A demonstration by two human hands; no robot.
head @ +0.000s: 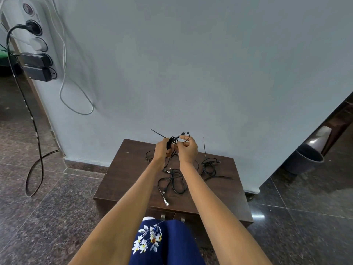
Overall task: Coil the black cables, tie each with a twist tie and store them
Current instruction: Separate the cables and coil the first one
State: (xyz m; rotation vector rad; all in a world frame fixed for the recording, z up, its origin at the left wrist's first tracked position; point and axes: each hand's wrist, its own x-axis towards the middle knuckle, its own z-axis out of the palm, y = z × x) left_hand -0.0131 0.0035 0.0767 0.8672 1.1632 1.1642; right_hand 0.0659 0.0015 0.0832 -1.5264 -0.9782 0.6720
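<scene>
Left hand grips a coiled black cable held above the far edge of the wooden cabinet | right hand pinches its thin tie — loose cables lie nearer.

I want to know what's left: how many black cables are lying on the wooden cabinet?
2, perhaps more: a loose cable near the front, a coiled bundle to the right. A loop behind the left hand may be another.
</scene>
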